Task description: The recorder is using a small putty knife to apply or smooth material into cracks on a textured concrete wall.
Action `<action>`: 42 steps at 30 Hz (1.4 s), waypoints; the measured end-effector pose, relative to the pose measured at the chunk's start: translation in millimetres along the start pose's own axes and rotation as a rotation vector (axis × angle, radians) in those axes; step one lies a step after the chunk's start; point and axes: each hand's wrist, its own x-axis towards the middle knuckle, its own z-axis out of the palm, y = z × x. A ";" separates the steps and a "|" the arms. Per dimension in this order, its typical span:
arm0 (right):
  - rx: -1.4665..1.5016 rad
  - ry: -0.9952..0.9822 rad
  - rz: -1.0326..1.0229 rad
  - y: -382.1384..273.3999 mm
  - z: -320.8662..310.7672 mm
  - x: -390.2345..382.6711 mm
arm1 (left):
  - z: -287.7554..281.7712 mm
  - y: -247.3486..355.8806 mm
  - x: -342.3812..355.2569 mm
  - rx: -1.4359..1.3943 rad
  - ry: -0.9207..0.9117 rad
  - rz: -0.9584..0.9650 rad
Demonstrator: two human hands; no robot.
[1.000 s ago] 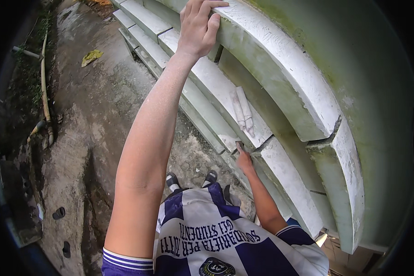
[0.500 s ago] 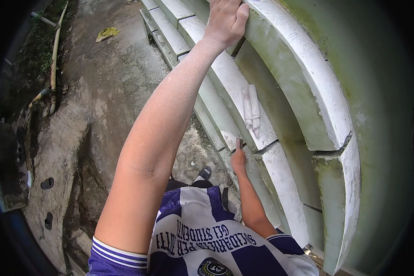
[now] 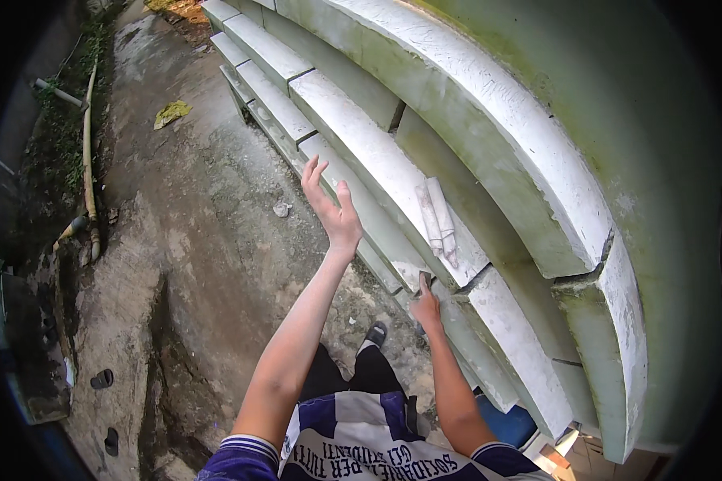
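My left hand [image 3: 331, 212] is raised in front of the lower tiers, fingers apart, holding nothing. Lower and to its right, my right hand [image 3: 426, 309] is closed at the end of a low pale slab [image 3: 405, 260], beside the joint with the neighbouring slab. Whatever it grips, if anything, is too small and dark to name. Above that hand, two pale rolled pieces [image 3: 436, 220], whose material I cannot make out, lie side by side on a white-topped slab [image 3: 361, 112]. White dust coats my left hand and forearm.
Green-stained slabs rise in curved tiers to the right, topped by a wide white ledge [image 3: 489, 88] against a green wall [image 3: 674, 200]. Left lies rough concrete ground [image 3: 208, 184] with a yellow scrap [image 3: 172, 114], a pipe [image 3: 89, 152] and dark sandals [image 3: 103, 378].
My left hand has left the top ledge and come down toward me, its fingers now spread in the air. My right hand stays by the same slab joint.
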 end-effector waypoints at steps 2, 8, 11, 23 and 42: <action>0.044 -0.053 0.043 -15.2 0.8 -16.3 | -31.9 -53.8 -70.5 0.080 -0.111 -0.304; -0.019 -0.038 0.172 -15.4 -1.6 8.9 | 1.3 -129.8 -203.7 -0.096 -0.279 -1.096; -0.041 -0.086 0.160 -40.9 -8.7 -7.2 | 11.3 -167.3 -252.3 -0.040 -0.481 -1.098; -0.063 0.017 0.165 -49.1 -3.9 -11.4 | 18.7 -179.2 -273.8 -0.282 -0.720 -1.228; -0.066 0.027 0.271 -53.9 5.9 -7.9 | 22.4 -184.2 -287.1 -0.280 -0.704 -1.215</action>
